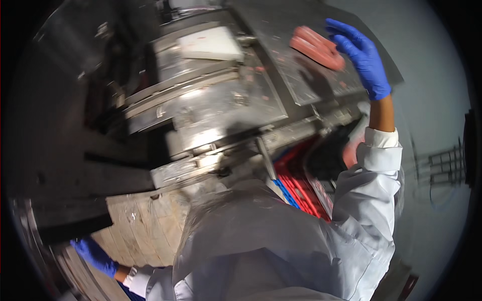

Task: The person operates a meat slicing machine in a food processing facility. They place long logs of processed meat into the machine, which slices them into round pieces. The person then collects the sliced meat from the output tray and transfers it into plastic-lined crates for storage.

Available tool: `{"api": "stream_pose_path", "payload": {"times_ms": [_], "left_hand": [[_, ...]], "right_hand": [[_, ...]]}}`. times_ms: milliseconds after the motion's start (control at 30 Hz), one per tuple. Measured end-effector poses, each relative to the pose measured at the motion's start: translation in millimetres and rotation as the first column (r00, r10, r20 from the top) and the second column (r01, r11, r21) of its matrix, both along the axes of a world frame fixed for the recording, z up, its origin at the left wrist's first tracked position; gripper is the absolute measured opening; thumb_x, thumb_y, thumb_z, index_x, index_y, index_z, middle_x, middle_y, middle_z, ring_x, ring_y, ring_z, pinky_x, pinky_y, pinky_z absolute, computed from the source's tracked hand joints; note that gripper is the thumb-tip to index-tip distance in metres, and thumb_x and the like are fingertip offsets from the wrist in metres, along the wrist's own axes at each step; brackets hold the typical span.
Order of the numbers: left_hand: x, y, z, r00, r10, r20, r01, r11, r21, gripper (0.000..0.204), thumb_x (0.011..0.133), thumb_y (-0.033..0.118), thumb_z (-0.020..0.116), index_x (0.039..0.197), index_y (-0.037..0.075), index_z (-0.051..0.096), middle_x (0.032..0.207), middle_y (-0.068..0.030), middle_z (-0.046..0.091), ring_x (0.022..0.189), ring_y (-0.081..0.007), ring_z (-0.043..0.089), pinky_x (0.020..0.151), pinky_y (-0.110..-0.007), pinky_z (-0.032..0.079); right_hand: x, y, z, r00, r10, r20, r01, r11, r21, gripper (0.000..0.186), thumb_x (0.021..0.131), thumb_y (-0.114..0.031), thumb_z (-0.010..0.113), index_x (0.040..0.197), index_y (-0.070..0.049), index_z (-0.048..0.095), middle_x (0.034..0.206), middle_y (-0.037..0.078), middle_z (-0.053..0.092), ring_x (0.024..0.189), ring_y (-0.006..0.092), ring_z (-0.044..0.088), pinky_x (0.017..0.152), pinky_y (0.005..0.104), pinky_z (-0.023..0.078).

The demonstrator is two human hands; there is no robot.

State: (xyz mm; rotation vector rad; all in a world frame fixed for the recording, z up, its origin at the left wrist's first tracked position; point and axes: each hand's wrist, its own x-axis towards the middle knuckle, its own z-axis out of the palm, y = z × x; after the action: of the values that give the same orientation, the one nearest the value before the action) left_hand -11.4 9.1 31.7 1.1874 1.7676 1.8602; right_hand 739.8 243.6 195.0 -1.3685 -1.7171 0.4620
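A white coat (pixel 369 195) under clear plastic fills the lower middle, and above it spreads a steel machine (pixel 216 118), partly blurred. To the machine's right is a flat grey steel table (pixel 273 22); red crates (pixel 300 193) sit below it.

The right hand (pixel 360 55), gloved in blue, reaches over the table with its fingers extended. It is not closed around anything; its fingertips are right at the end of a pink piece (pixel 312 46), and whether they touch it I cannot tell. A white block (pixel 211 44) lies on the machine.

The pink piece, which looks like raw meat, lies on the table, slanting from upper left to lower right. It is long and thick, with rounded ends and two lobes side by side, split by a groove that curls near the hand. Its colour is an even salmon pink, paler along the upper ridge, with a dark shadow beneath its lower edge.

The left hand (pixel 94 256), also in a blue glove, is stretched out at far lower left; I cannot tell whether it grips anything. Small pink scraps (pixel 259 68) dot the steel.
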Motion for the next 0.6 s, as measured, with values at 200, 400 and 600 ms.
{"api": "stream_pose_path", "payload": {"times_ms": [200,400,600], "left_hand": [[34.9,39.8,33.8,0.992,0.088,-0.094,-0.09,0.996,-0.015,0.059,0.096,0.027,0.053,0.143,-0.003,0.033,0.138,-0.0155,0.046,0.118,-0.0242,0.05,0.098,-0.04,0.044],[27.3,33.3,38.3,0.936,0.126,-0.33,-0.177,0.976,-0.129,0.062,0.095,0.026,0.053,0.145,-0.003,0.03,0.144,-0.0155,0.04,0.126,-0.025,0.045,0.106,-0.037,0.036],[17.4,19.5,38.2,0.987,0.033,-0.158,-0.043,0.997,-0.062,0.061,0.095,0.016,0.054,0.146,-0.005,0.028,0.149,-0.0157,0.035,0.134,-0.0227,0.036,0.112,-0.035,0.027]], "right_hand": [[175.1,-104.9,-42.7,0.879,-0.475,0.04,0.476,0.878,-0.045,0.042,0.09,-0.022,0.063,0.13,-0.008,0.057,0.115,0.014,0.064,0.106,0.0189,0.06,0.093,0.0303,0.047],[158.9,-8.8,-82.8,0.861,-0.298,0.413,0.265,0.955,0.136,0.077,0.079,-0.038,0.072,0.144,-0.016,0.038,0.138,0.027,0.043,0.131,0.0385,0.041,0.106,0.0423,0.037],[140.1,89.4,-106.2,0.651,-0.065,0.757,0.219,0.97,-0.105,0.107,0.062,-0.059,0.078,0.15,-0.029,0.025,0.153,0.026,0.019,0.137,0.048,0.026,0.11,0.0541,0.029]]}}
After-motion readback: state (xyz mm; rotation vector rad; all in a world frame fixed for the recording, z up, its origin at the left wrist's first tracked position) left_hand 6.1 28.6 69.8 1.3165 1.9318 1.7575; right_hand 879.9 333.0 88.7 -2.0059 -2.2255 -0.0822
